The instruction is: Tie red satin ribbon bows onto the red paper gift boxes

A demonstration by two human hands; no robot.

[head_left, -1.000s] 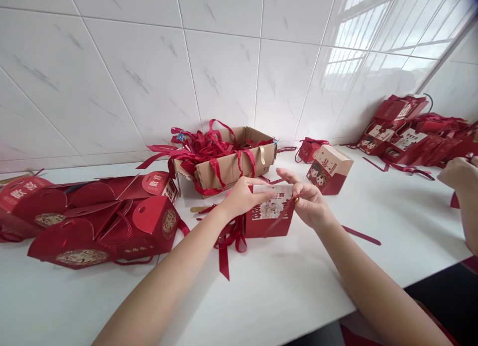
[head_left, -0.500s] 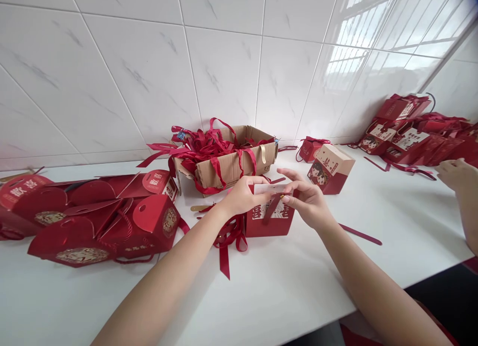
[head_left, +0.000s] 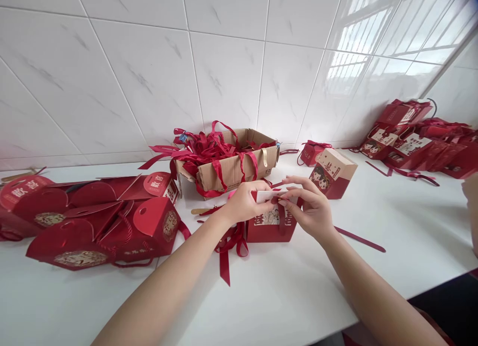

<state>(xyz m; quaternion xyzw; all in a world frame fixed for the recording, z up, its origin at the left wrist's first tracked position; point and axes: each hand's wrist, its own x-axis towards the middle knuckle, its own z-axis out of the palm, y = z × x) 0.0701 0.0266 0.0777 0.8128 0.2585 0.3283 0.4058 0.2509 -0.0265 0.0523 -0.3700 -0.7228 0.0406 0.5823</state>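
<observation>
A small red gift box (head_left: 269,225) with a cartoon picture and a cream top stands on the white counter (head_left: 284,286) in front of me. My left hand (head_left: 244,201) grips its top left edge with closed fingers. My right hand (head_left: 311,206) pinches a red ribbon (head_left: 281,214) at the top of the box; the ribbon hangs down the box's front. More red ribbon (head_left: 227,246) trails from the box's left side onto the counter.
A cardboard box (head_left: 233,164) full of red ribbons sits behind. Red folded boxes (head_left: 97,219) lie at left. A finished box (head_left: 332,172) stands right of centre, more boxes (head_left: 411,137) far right. A loose ribbon (head_left: 360,239) lies right. Another person's hand (head_left: 471,196) is at the right edge.
My right hand brought the ribbon from the box's right corner to the top middle, where both hands now meet. The other person's hand drew back toward the right edge.
</observation>
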